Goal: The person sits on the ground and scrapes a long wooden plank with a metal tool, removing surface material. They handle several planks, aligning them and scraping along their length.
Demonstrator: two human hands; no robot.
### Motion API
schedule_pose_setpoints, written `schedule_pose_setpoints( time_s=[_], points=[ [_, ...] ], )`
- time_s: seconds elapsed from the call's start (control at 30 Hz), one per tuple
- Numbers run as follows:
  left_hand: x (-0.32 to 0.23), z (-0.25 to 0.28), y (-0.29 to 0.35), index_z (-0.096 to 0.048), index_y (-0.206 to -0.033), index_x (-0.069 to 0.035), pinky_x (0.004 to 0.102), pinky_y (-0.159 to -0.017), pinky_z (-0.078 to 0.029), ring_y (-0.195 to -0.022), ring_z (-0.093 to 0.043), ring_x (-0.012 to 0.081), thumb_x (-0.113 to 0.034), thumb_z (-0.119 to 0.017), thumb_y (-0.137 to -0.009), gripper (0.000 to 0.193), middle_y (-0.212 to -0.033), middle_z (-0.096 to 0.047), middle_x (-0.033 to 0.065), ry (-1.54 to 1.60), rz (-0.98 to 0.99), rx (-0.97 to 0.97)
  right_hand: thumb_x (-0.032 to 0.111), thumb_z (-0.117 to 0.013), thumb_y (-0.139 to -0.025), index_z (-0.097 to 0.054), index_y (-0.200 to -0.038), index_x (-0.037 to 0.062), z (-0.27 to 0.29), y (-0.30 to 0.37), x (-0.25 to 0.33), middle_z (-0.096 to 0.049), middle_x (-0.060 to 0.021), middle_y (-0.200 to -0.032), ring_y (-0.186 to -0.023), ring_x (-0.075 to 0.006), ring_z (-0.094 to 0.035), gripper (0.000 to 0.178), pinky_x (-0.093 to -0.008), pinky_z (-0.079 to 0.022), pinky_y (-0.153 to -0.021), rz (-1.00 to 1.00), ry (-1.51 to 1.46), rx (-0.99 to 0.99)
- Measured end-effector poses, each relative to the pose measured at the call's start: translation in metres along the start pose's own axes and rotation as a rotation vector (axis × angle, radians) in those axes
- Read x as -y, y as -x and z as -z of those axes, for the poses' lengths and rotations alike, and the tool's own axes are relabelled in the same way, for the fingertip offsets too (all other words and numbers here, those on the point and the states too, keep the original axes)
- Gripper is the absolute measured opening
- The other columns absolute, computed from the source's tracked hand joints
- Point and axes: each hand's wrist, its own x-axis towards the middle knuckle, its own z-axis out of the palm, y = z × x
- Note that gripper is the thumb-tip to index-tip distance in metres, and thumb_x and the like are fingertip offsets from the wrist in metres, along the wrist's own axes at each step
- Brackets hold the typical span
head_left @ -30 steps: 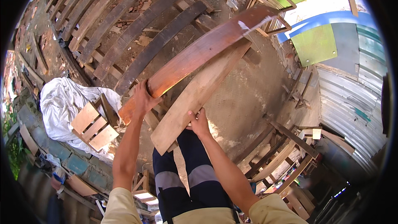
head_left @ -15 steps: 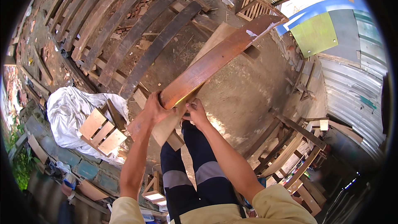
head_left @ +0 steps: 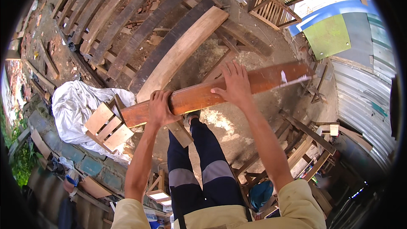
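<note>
A reddish-brown varnished wooden plank (head_left: 193, 96) lies crosswise in front of my legs, its right end blurred and slightly raised in the picture. My left hand (head_left: 160, 109) is wrapped over the plank left of its middle, thumb toward me. On the plank right of the middle rests my right hand (head_left: 235, 84), palm down, fingers stretched toward the far edge and thumb spread to the left. Beneath the plank, a pale bare plank (head_left: 184, 51) runs away from me, and a short wood piece (head_left: 181, 133) sticks out toward my knees.
Several dark planks (head_left: 152, 40) lie in a row on crosspieces at the far left. A white cloth (head_left: 70, 114) and a small slatted wooden piece (head_left: 108, 127) are at the left. Wooden frames (head_left: 316, 165) stand at the right, near a corrugated metal wall (head_left: 360, 97).
The reddish plank has swung clockwise, from slanting away to lying nearly crosswise. My right hand has moved from below its near end to its top, farther right. The pale plank is more exposed.
</note>
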Motion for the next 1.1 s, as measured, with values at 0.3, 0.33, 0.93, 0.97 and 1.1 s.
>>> schedule_pose_setpoints(
  time_s=[0.3,0.33,0.93,0.97,1.1],
  points=[
    [-0.005,0.031,-0.015,-0.052,-0.144,-0.013,0.0572,-0.123,-0.009,-0.146,-0.032,0.0370,-0.033,-0.085,-0.050,0.102,-0.150,-0.046,0.0136,-0.225,-0.067,-0.102,0.069,-0.067,-0.082,-0.074,-0.088,0.0050,0.015,0.020,-0.018,-0.067,-0.0202,-0.074,-0.073,-0.0382,-0.067,0.065,-0.0470,-0.050,-0.067,-0.391,-0.572,0.692],
    [-0.005,0.028,-0.018,-0.046,-0.151,-0.018,0.0590,-0.122,-0.001,-0.152,-0.020,0.0357,-0.035,-0.084,-0.059,0.101,-0.160,-0.033,0.0133,-0.275,0.030,-0.148,0.069,-0.067,-0.082,-0.073,-0.087,0.0041,0.016,0.018,-0.016,-0.067,-0.0203,-0.074,-0.073,-0.0384,-0.067,0.065,-0.0464,-0.049,-0.067,-0.456,-0.564,0.616],
    [-0.110,-0.039,0.006,-0.035,-0.151,0.002,0.0508,-0.109,-0.038,-0.125,-0.049,0.0423,-0.052,-0.088,-0.065,0.114,-0.137,-0.049,0.0254,0.198,0.388,-0.121,0.035,-0.067,-0.096,-0.067,-0.100,-0.0071,-0.032,0.002,0.020,-0.068,-0.0162,-0.075,-0.068,-0.0235,-0.070,0.042,-0.0371,-0.052,-0.061,-1.175,-0.988,0.100],
    [-0.097,-0.044,0.012,-0.039,-0.150,-0.001,0.0512,-0.107,-0.039,-0.122,-0.050,0.0415,-0.046,-0.090,-0.063,0.111,-0.132,-0.053,0.0234,0.197,0.340,-0.176,0.033,-0.067,-0.096,-0.066,-0.099,-0.0082,-0.033,0.008,0.027,-0.069,-0.0160,-0.077,-0.070,-0.0230,-0.070,0.041,-0.0366,-0.055,-0.060,-1.207,-1.065,0.098],
    [-0.067,-0.051,0.046,-0.047,-0.146,0.000,0.0517,-0.107,-0.039,-0.121,-0.051,0.0413,-0.042,-0.090,-0.060,0.105,-0.129,-0.056,0.0215,0.173,0.266,-0.150,0.029,-0.068,-0.097,-0.065,-0.105,-0.0082,-0.049,0.049,0.056,-0.070,-0.0156,-0.091,-0.076,-0.0234,-0.072,0.038,-0.0352,-0.062,-0.063,-1.309,-1.369,0.127]
  ],
)
